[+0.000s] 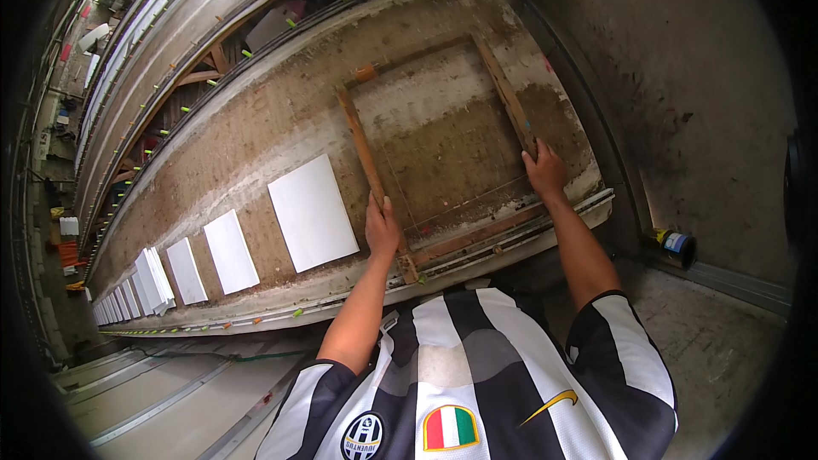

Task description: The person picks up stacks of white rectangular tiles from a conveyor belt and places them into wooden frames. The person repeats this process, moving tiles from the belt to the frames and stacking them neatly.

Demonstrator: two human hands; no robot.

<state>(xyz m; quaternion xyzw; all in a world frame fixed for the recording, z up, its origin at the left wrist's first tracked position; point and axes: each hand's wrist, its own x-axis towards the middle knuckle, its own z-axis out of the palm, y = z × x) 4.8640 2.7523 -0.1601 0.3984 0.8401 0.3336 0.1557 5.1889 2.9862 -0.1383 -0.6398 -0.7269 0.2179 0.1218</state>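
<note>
A wooden screen-printing frame [365,151] lies over the near right end of a long, stained brown table [290,132]. My left hand [382,227] is closed around its left bar, close to the table's front edge. On the right bar, my right hand [545,172] grips with the fingers wrapped over the wood. Brown tabletop shows through the frame; whether fine mesh spans it is hard to tell. A small orange piece [365,74] sits at the frame's far left corner. Left of the frame lies a large white sheet [313,213], flat and apart from it.
More white sheets [231,251] run in a row leftward, with a fanned pile [153,281] among them. Beyond stand other long tables [170,43] with green clips on their edges. A wall [682,94] rises at right; a dark cylindrical container [677,247] is near its foot.
</note>
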